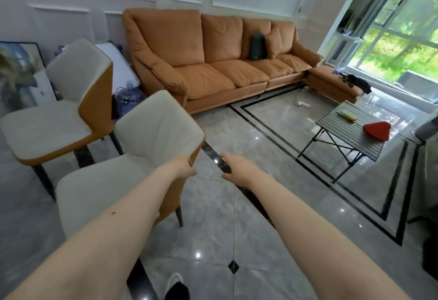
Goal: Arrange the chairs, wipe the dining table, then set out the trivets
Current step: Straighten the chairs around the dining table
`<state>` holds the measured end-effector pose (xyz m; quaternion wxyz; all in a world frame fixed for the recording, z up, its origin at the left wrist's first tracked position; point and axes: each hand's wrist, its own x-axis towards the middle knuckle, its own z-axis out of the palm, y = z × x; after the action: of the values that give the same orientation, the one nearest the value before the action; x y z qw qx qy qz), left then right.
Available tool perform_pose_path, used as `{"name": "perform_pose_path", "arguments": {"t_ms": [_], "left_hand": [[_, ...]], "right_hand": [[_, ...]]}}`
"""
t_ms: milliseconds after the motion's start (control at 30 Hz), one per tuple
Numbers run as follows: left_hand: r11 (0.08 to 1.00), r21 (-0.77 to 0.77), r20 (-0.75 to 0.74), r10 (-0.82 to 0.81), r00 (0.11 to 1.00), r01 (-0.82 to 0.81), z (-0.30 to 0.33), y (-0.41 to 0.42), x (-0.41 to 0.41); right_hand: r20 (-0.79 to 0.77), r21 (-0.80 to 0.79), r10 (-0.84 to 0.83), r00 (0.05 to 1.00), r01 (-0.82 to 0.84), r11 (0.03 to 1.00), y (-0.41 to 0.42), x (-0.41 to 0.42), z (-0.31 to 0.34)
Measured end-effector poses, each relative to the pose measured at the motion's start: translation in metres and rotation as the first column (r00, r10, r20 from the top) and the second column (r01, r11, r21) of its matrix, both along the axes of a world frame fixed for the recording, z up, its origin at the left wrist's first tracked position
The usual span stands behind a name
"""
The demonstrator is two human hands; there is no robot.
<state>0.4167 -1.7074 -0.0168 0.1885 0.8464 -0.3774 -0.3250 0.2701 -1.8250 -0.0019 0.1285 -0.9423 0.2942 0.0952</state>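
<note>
White-cushioned chair [132,157] facing left, left hand [183,167] fingers gripping its backrest; right hand [237,169] loosely curled, empty.

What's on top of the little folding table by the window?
On the folding table: a red triangular thing and a yellowish flat item. Anything under the red piece is hidden.

Cream-and-orange chairs [132,157] (black legs), orange sofa [213,62], grey marbled floor [260,240] with black borders, perhaps red cloth [376,130]

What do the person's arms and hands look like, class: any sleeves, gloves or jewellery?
Both arms are bare up to the frame edge: no sleeves show. The left hand and right hand wear no gloves, and no watch or bracelet shows. A small dark mark sits on the left forearm.
</note>
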Motion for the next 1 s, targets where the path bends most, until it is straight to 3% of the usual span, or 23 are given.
{"name": "perform_pose_path", "arguments": {"t_ms": [333, 533, 633, 767, 900, 1000], "left_hand": [[0.969, -0.101, -0.003, 0.227, 0.974, -0.227, 0.0, -0.143, 0.121], [0.942, -0.047, -0.071, 0.33, 0.941, -0.334, -0.02, -0.169, 0.173], [0.907, -0.024, -0.12, 0.415, 0.902, -0.42, -0.029, -0.178, 0.197], [0.823, 0.105, -0.228, 0.566, 0.792, -0.558, -0.043, -0.189, 0.219], [0.663, 0.207, -0.287, 0.744, 0.603, -0.719, -0.066, -0.2, 0.216], [0.522, 0.212, -0.345, 0.831, 0.436, -0.826, -0.077, -0.208, 0.202]], "right_hand": [[0.031, 0.012, 0.15, 0.988, -0.151, 0.988, -0.149, 0.162, 0.006], [0.018, -0.07, 0.407, 0.913, -0.405, 0.912, -0.201, 0.255, -0.018], [-0.004, -0.119, 0.62, 0.785, -0.616, 0.779, -0.221, 0.311, -0.033], [-0.064, -0.119, 0.849, 0.525, -0.848, 0.516, -0.237, 0.38, -0.054], [-0.202, -0.121, 0.951, 0.235, -0.969, 0.213, -0.244, 0.418, -0.073], [-0.241, -0.075, 0.967, 0.077, -0.995, 0.061, -0.249, 0.43, -0.082]]}}
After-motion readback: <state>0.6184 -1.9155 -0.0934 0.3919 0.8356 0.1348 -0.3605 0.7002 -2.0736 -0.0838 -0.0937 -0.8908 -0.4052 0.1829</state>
